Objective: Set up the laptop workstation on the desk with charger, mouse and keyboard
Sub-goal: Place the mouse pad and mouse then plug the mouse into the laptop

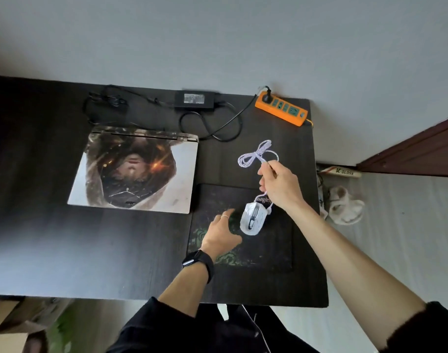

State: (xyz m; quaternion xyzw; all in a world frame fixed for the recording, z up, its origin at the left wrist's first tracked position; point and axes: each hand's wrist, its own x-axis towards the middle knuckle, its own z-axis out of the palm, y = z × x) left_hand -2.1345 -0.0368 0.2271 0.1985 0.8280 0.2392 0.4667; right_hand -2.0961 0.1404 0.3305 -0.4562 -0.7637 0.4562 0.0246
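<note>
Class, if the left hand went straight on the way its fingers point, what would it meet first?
Probably the white mouse on the mouse pad, just beyond the left hand; the hand's height above the pad is unclear.

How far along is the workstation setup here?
Done: charger plugged into the power strip, mouse on the mouse pad. In hand: right hand pinches the bundled mouse cable; left hand open beside the mouse. Left: laptop is closed, no keyboard in view.

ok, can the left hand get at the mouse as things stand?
Probably yes. The left hand is open over the mouse pad, right beside the mouse, with nothing between them. The right hand pinches the mouse cable beyond the mouse, clear of that path.
</note>
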